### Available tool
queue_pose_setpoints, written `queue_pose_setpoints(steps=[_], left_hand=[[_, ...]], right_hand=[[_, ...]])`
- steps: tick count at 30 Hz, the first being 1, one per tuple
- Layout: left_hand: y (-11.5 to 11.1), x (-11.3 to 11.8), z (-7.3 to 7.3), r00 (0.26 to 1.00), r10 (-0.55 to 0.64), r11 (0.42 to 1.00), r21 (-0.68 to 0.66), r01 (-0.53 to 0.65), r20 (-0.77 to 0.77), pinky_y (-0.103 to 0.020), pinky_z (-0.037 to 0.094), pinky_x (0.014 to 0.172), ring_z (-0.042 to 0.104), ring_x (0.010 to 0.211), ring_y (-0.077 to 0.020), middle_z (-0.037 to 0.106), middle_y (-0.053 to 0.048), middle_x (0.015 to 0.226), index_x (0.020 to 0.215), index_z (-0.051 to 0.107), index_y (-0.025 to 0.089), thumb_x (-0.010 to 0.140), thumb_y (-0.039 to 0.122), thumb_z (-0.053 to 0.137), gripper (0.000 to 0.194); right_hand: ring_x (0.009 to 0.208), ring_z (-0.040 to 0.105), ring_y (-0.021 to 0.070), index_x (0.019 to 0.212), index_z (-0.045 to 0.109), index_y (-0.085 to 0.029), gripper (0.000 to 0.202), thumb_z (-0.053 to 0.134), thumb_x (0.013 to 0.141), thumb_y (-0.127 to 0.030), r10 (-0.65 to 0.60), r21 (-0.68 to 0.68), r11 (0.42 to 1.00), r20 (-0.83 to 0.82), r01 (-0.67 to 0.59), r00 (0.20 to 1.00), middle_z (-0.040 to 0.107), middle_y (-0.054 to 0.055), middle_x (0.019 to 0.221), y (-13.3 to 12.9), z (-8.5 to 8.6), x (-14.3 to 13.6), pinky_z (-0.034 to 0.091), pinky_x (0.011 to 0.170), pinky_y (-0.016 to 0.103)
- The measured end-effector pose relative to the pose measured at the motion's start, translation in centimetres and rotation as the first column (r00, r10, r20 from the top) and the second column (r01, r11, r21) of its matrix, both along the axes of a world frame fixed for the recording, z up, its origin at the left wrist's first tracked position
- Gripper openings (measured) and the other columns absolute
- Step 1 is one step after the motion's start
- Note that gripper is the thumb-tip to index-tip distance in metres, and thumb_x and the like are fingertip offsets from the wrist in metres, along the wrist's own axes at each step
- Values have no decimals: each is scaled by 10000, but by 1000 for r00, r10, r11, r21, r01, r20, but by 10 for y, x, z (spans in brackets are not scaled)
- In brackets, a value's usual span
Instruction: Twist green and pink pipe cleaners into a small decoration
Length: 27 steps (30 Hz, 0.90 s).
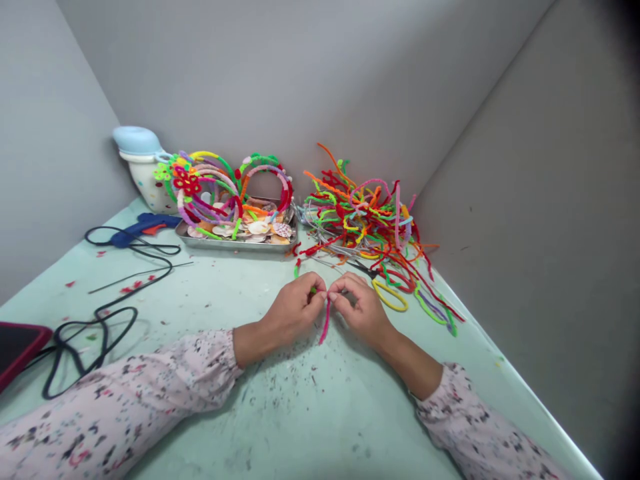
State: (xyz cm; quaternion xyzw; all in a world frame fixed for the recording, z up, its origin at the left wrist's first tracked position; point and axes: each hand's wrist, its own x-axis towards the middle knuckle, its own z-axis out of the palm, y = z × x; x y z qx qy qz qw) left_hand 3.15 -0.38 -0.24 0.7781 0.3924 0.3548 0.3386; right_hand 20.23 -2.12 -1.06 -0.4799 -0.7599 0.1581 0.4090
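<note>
Above the middle of the pale green table [300, 413], my left hand [295, 308] and my right hand [361, 310] meet fingertip to fingertip. Both are closed in a pinch at the upper end of a short pink pipe cleaner [325, 327], whose free end hangs down between them. A bit of green shows at my left fingers, and a green and red piece [297, 268] sticks up just behind that hand. How the pieces join is hidden by the fingers.
Behind my hands is a metal tray [240, 246] with shells and wrapped hoops [210, 193]. A pile of pipe cleaners [370, 213] and scissors [390, 295] lie to the right. At left are a blue glue gun [135, 230], black cord [103, 313], lidded cup [145, 167] and red-edged device [20, 347].
</note>
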Motion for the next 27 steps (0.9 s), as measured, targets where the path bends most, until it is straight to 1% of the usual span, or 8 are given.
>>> queue_pose_setpoints(steps=[4,7,9,13,15,21,27], left_hand=[[0,0,1,1000,-14,999,-35,14,12,-230,332,550,433,581,-112,498,39,644,806,531,171,858,208,447,105],[-1,0,4,1000,-24,999,-44,24,7,-232,344,549,453,583,-115,517,34,650,848,544,172,866,216,443,111],[-1,0,5,1000,-11,1000,-13,11,-17,-241,362,575,481,619,-125,541,22,682,856,554,172,863,202,447,111],[0,0,4,998,11,994,111,-5,-54,-269,387,675,517,746,-150,562,-9,784,823,554,169,869,179,446,119],[1,-1,2,998,16,991,132,-8,-56,-279,388,706,515,774,-156,557,-16,802,822,548,167,886,191,432,135],[1,-2,2,999,16,996,93,-13,-31,-276,389,703,515,759,-156,552,-14,778,823,546,165,908,229,426,161],[0,-1,3,1000,-18,999,38,18,-3,-262,392,688,526,747,-143,577,-12,813,897,579,163,902,255,466,145]], right_hand=[[792,534,179,776,587,-206,78,550,843,-218,-4,-12,1000,-18,4,1000,565,3,757,0,1,0,385,783,339],[798,535,183,778,591,-210,83,546,846,-224,-9,-7,1000,-28,9,1000,568,2,756,1,1,1,384,797,345],[803,534,184,776,590,-213,82,548,845,-224,-17,3,1000,-25,17,1000,569,0,755,1,1,1,380,808,349],[816,532,186,776,589,-214,85,547,848,-231,-33,26,999,-19,33,999,570,0,761,1,1,2,374,817,351],[825,533,187,792,596,-214,86,539,853,-231,-31,37,999,-22,32,999,580,5,779,1,1,3,372,816,350],[833,539,178,799,605,-208,117,517,874,-222,0,22,1000,-35,1,999,592,5,797,3,2,4,368,824,343],[836,541,183,800,600,-215,124,505,879,-215,-1,30,1000,-23,1,1000,590,6,791,1,2,2,375,835,354]])
